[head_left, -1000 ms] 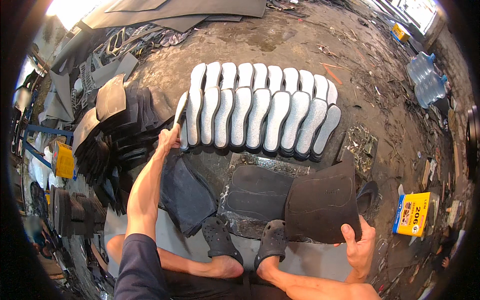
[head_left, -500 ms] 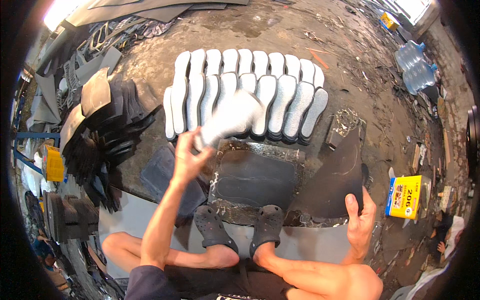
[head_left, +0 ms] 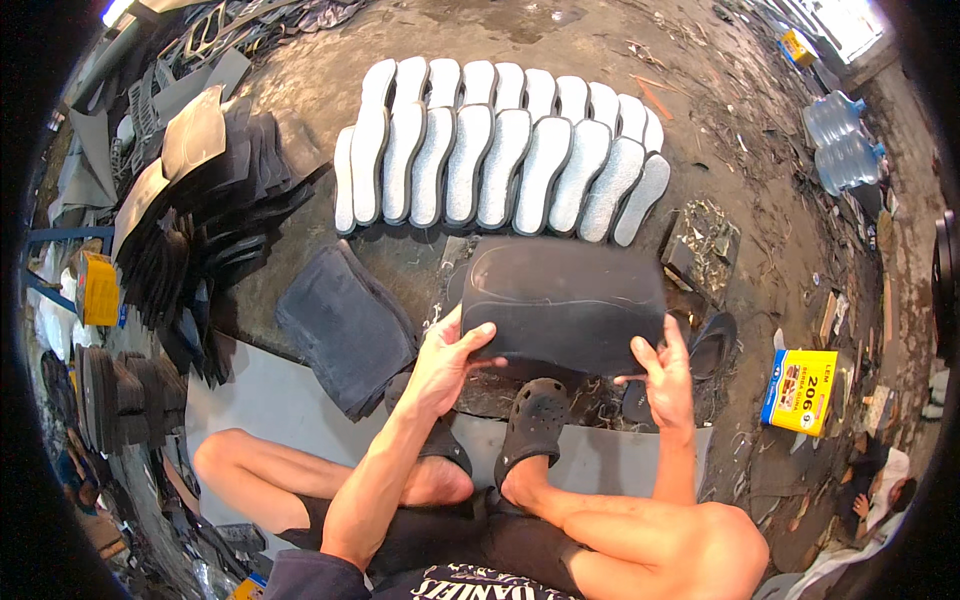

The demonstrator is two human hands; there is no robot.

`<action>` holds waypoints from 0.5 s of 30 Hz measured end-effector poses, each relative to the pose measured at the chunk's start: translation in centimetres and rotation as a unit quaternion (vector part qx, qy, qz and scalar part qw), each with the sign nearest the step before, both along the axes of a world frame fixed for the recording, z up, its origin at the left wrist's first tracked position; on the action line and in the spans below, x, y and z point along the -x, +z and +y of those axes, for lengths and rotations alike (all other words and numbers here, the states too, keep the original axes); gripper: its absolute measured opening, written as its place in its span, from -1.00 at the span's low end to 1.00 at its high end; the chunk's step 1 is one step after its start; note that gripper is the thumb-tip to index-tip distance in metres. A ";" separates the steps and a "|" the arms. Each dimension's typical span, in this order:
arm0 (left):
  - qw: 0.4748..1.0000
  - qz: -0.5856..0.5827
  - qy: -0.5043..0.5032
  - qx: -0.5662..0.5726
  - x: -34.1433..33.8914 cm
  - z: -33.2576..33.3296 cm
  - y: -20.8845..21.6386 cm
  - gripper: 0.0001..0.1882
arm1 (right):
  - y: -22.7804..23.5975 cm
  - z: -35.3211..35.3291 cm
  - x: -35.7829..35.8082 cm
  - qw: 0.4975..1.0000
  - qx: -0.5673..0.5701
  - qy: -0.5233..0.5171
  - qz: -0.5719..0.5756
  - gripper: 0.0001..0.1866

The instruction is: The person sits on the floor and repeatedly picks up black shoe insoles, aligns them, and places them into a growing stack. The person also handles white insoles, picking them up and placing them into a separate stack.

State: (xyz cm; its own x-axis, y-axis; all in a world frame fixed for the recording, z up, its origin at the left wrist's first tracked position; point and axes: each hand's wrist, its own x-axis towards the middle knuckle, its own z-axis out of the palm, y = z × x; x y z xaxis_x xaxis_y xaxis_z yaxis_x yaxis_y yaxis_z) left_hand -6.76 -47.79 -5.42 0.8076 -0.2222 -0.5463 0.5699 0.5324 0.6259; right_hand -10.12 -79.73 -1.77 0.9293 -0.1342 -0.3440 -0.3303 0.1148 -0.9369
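Observation:
A black rubber sheet (head_left: 570, 290) is held up between my hands, with faint curved sole outlines drawn on its face. My left hand (head_left: 450, 362) pinches its near left corner, thumb on top. At the near right corner, my right hand (head_left: 664, 372) grips with its thumb toward the sheet's edge. The sheet hides most of the dark work block below. Beyond it stand two overlapping rows of pale-topped shoe insoles (head_left: 468, 165) with dark edges. Left of the sheet lies a stack of dark sheets (head_left: 345, 325).
Piled black sole sheets (head_left: 215, 190) stand at the left. A wooden block with scraps (head_left: 703, 245) sits right of the insoles. A yellow box (head_left: 803, 392) and clear plastic bottles (head_left: 843, 145) are farther right. My feet wear black clogs (head_left: 532, 425).
My left hand has let go of the pale insole it was moving over the rows. It now joins my right hand in holding a black sheet, raised in front of me.

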 end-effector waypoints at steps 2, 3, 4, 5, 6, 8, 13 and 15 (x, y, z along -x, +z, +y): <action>0.991 -0.069 -0.011 -0.111 -0.1 0.2 -2.2 -0.61 | -3.1 0.0 -0.5 1.000 0.021 0.018 0.010 -0.48; 0.987 -0.088 -0.015 -0.130 -0.3 0.6 -2.9 -0.62 | -3.8 0.1 -0.8 0.999 0.025 0.024 0.015 -0.50; 0.982 -0.107 -0.017 -0.154 -0.7 1.4 -3.4 -0.62 | -3.7 0.6 -1.4 0.999 0.033 0.031 0.000 -0.50; 0.976 -0.127 -0.020 -0.178 -1.1 1.9 -3.9 -0.63 | -3.2 1.1 -2.0 0.998 0.040 0.036 -0.015 -0.50; 0.972 -0.165 0.017 -0.164 -1.6 1.8 -2.9 -0.63 | -2.5 1.5 -2.6 0.998 0.051 0.037 -0.026 -0.50; 0.966 -0.199 0.100 -0.134 -3.0 0.7 0.4 -0.60 | -0.2 1.8 -2.8 0.996 0.055 0.022 -0.065 -0.47; 0.974 -0.102 0.115 -0.166 -5.9 2.0 -3.3 -0.61 | -2.2 2.7 -6.0 0.996 0.067 -0.027 -0.059 -0.46; 0.959 -0.038 0.101 -0.262 -5.7 1.9 -4.2 -0.63 | -3.6 1.8 -6.1 0.993 0.108 0.002 -0.040 -0.47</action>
State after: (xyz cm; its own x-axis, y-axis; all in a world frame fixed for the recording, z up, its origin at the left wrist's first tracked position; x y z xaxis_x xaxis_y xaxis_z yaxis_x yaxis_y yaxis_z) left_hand -1.08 -45.86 -9.65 0.8468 0.2317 -0.4789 0.4314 0.2276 0.8730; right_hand -3.99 -77.96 -5.33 0.9528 -0.1937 -0.2336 -0.2547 -0.0920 -0.9626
